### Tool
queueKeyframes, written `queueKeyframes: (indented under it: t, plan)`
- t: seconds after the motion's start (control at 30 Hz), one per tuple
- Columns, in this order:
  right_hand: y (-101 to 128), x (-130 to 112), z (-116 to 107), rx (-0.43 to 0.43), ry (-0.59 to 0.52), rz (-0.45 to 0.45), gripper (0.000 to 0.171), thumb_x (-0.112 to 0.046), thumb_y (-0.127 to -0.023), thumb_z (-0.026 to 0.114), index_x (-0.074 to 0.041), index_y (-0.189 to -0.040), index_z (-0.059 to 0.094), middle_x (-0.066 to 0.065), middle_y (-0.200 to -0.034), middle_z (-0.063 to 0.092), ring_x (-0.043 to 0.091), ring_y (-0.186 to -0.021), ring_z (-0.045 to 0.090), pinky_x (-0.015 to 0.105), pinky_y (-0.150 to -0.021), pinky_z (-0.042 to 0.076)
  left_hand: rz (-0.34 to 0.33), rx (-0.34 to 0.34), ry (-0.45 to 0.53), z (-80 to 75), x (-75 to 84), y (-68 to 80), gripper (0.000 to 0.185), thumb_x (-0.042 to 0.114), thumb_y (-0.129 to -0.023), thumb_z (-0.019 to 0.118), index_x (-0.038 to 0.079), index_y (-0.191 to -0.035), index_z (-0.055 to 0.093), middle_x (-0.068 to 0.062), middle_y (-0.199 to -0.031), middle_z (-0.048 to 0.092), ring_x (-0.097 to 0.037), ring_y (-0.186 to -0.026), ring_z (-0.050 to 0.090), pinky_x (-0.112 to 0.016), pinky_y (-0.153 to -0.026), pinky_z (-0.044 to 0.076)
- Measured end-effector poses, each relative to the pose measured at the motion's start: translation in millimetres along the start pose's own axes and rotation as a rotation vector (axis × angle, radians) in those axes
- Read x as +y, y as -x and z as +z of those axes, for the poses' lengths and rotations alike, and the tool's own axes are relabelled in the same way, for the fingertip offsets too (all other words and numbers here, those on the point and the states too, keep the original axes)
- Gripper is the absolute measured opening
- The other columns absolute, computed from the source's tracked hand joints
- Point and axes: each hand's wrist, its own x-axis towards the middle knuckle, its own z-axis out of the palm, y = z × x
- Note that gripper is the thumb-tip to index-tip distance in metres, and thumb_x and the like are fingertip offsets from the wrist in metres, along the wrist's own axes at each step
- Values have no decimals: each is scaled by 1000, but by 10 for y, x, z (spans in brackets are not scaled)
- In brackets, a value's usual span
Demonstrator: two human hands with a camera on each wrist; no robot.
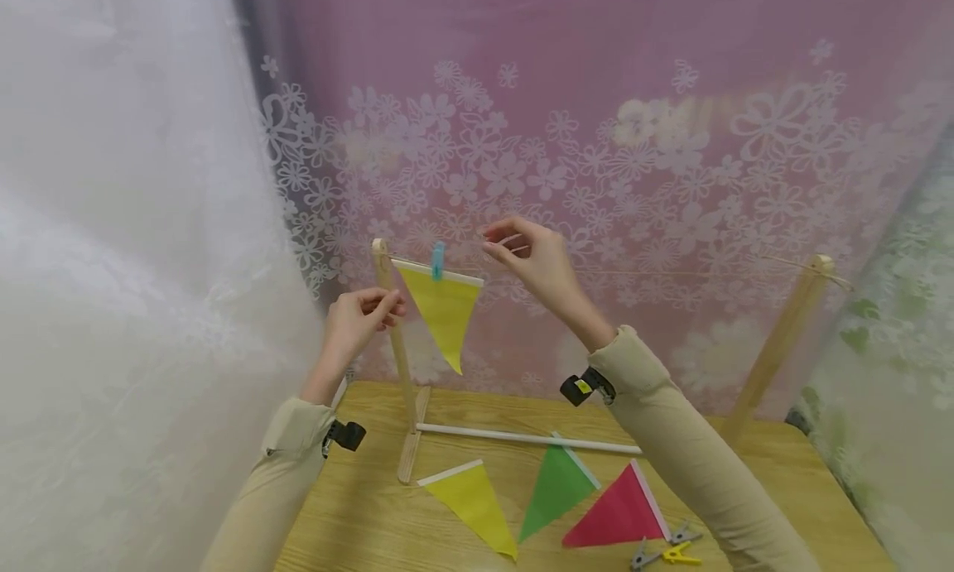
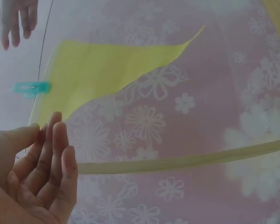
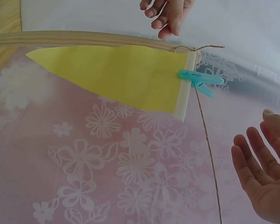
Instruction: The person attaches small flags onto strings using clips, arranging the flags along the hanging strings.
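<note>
We are hanging flags on the string (image 1: 671, 272) stretched between two wooden posts. One yellow flag (image 1: 443, 307) already hangs at the left end, held to the string by a blue peg (image 1: 437, 260), its point down.

Our right hand (image 1: 532, 261) is up at the string just right of that flag, fingers loosely apart; the wrist view shows them spread and holding nothing. Whether a fingertip touches the string we cannot tell. Our left hand (image 1: 358, 319) is beside the left post (image 1: 395, 340), fingers relaxed and near together, nothing in them.

So, as we judge it, the first flag is done and we are letting go of it. On the table (image 1: 358, 522) lie a second yellow flag (image 1: 473, 502), a green flag (image 1: 555, 485) and a red flag (image 1: 619, 514), with spare pegs (image 1: 667, 551) by the red one.

The next move calls for both hands to come down, one for a flag and one for a peg, then back up to the bare string right of the hung flag.
</note>
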Motion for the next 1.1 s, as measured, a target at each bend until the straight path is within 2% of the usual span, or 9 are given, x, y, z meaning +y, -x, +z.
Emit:
queueKeyframes:
  t: [0.23,0.33,0.47,0.57,0.73,0.83,1.0,1.1]
  plan:
    - [337,153,-203,91,21,-37,16,-16,-96,73,-6,-108,74,9,-104,74,25,-88,73,42,-81,61,46,19,43,185,-92,180,29,33,-102,63,9,-102,79,-6,-85,77,-24,-73,74,-23,-65,59]
    - [487,236,-271,106,16,-31,16,-15,-96,73,-6,-108,74,9,-104,74,24,-89,72,35,-81,60,58,17,71,284,-178,236,29,33,-102,63,9,-101,79,-6,-83,77,-20,-70,73,-24,-65,59]
    - [683,352,-327,114,18,5,17,-16,-96,72,-5,-109,73,9,-105,74,23,-92,71,25,-82,58,72,12,101,434,-277,317,29,31,-102,63,7,-102,79,-6,-82,77,-16,-69,72,-33,-66,61]
    - [829,443,-342,117,33,25,18,-15,-96,72,-4,-110,73,9,-105,74,24,-93,72,23,-82,57,67,12,80,558,-335,390,28,31,-102,63,8,-102,79,-4,-80,76,-13,-68,71,-35,-63,60]
    - [1088,629,-349,138,76,29,16,-12,-95,73,-4,-109,73,9,-103,75,25,-90,72,25,-80,58,68,-2,22,806,-496,522,23,29,-102,64,12,-99,80,0,-78,76,-14,-66,71,-29,-61,59]
    - [1260,784,-337,138,109,41,16,-12,-95,74,-5,-109,74,8,-102,75,25,-88,72,26,-79,58,55,-18,-2,962,-630,628,20,27,-101,65,15,-97,80,2,-77,76,-17,-66,72,-28,-62,59]
    - [1557,1019,-309,126,108,115,17,-12,-94,74,-6,-110,74,7,-102,75,27,-89,72,23,-78,58,-12,-54,-23,1179,-846,803,21,31,-101,65,17,-96,80,2,-77,75,-20,-67,72,-24,-58,56]
    - [1728,1141,-306,148,115,146,16,-10,-93,75,-5,-108,74,8,-100,76,28,-87,72,18,-76,56,-48,-76,-21,1277,-960,891,22,32,-100,66,16,-96,79,2,-78,75,-20,-67,72,-23,-56,55]
